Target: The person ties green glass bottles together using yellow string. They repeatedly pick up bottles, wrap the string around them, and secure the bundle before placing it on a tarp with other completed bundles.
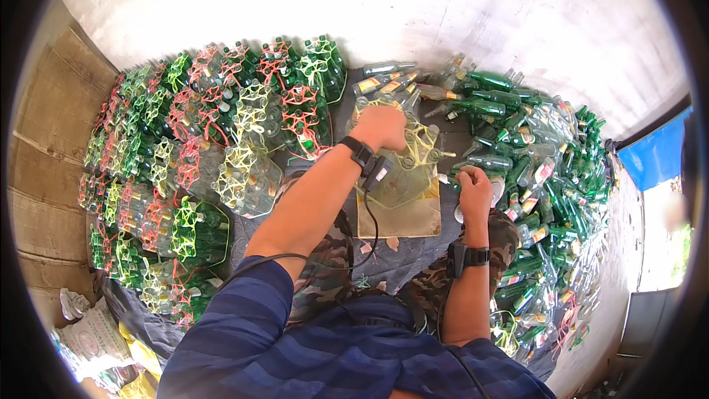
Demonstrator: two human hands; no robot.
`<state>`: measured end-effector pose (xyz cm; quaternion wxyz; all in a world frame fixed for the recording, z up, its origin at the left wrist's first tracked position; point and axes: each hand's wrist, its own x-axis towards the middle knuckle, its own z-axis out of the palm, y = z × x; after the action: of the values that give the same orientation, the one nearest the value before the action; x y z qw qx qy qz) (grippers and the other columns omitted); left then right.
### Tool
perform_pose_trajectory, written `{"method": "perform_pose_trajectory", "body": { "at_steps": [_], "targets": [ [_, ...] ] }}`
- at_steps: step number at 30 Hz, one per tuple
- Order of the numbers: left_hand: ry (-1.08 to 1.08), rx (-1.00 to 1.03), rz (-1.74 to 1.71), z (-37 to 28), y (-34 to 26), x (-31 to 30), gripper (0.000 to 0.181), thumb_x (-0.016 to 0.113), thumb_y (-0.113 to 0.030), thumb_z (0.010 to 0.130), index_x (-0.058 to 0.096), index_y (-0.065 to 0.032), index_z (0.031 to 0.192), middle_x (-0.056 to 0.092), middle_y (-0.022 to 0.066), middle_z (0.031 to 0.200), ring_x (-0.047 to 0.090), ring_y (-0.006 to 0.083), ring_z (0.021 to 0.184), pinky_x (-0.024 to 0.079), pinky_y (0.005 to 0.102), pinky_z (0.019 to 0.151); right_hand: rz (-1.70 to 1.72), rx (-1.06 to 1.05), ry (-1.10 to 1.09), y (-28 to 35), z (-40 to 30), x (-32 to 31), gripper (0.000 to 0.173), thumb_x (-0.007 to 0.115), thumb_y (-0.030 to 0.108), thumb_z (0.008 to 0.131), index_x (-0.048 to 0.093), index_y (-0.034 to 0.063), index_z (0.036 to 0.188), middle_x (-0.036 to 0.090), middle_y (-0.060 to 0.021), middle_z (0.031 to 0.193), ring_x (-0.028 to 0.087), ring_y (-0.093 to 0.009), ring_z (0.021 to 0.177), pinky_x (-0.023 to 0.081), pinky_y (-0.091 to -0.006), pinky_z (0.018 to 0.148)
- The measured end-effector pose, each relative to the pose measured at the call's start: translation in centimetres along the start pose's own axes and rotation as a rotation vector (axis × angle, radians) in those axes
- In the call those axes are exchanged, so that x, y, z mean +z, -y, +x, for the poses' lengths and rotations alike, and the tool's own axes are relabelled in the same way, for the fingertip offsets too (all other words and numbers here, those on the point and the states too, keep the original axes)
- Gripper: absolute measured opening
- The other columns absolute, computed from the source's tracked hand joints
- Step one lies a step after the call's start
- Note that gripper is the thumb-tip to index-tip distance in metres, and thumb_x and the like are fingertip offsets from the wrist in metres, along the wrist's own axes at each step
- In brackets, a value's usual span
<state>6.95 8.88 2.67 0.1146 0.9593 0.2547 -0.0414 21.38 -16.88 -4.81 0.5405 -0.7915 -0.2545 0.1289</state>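
In the head view, a bundle of clear glass bottles (392, 180), laced with yellow plastic strap (424, 144) around the necks, stands on a worn flat board (399, 221) before me. My left hand (382, 126) is curled into a fist over the bottle tops at the far left of this bundle. Strap runs on both sides of the fist, but its fingertips are hidden. To the right of the bundle, my right hand (475, 191) is raised with thumb and forefinger pinched together. Whether something thin is between them is too small to tell.
Rows of strapped green and clear bottle bundles (191, 163) fill the left side. A heap of loose bottles (532, 166) lies at the right. More loose bottles (388, 82) lie by the white wall (266, 0). Sacks (91, 330) sit at the lower left.
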Motion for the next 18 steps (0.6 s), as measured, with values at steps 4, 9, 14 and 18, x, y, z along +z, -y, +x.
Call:
{"method": "perform_pose_trajectory", "body": {
  "at_steps": [4, 9, 14, 18],
  "targets": [
    [-0.018, -0.136, -0.010, -0.3, 2.4, -1.5, 0.035, 0.065, -0.026, 0.071, 0.081, -0.0069, 0.097, 0.078, 0.0187, 0.102, 0.076, 0.0380, 0.098, 0.061, 0.0470, 0.085, 0.064, -0.024, 0.001, 0.0, 0.0, -0.3, 0.020, 0.068, 0.010, 0.094, 0.075, -0.0029, 0.108, 0.078, -0.0091, 0.095, 0.071, -0.016, 0.086, 0.056, -0.0308, 0.083],
    [-0.141, -0.363, -0.073, -2.4, 5.8, -5.1, 0.040, 0.066, -0.032, 0.071, 0.081, -0.0099, 0.101, 0.078, 0.0165, 0.107, 0.074, 0.0375, 0.105, 0.060, 0.0469, 0.089, 0.036, -0.028, -0.002, 0.7, 0.0, -0.5, 0.020, 0.068, 0.009, 0.095, 0.074, -0.0035, 0.109, 0.078, -0.0100, 0.095, 0.073, -0.017, 0.088, 0.057, -0.0306, 0.083],
    [-0.313, -0.572, -0.196, -7.7, 8.2, -8.6, 0.043, 0.067, -0.035, 0.076, 0.081, -0.0135, 0.111, 0.078, 0.0169, 0.110, 0.073, 0.0381, 0.106, 0.058, 0.0454, 0.093, 0.057, -0.038, 0.026, 1.3, 0.3, -0.4, 0.018, 0.067, 0.008, 0.096, 0.073, -0.0036, 0.108, 0.078, -0.0102, 0.095, 0.074, -0.017, 0.090, 0.057, -0.0302, 0.083],
    [-0.446, -0.719, -0.276, -13.5, 8.8, -9.1, 0.047, 0.070, -0.036, 0.075, 0.081, -0.0151, 0.116, 0.078, 0.0187, 0.109, 0.073, 0.0386, 0.107, 0.057, 0.0455, 0.093, 0.053, -0.038, 0.068, 1.4, 0.3, -0.3, 0.019, 0.065, 0.009, 0.098, 0.073, -0.0035, 0.110, 0.078, -0.0105, 0.096, 0.073, -0.017, 0.090, 0.056, -0.0297, 0.084]
  ]
}}
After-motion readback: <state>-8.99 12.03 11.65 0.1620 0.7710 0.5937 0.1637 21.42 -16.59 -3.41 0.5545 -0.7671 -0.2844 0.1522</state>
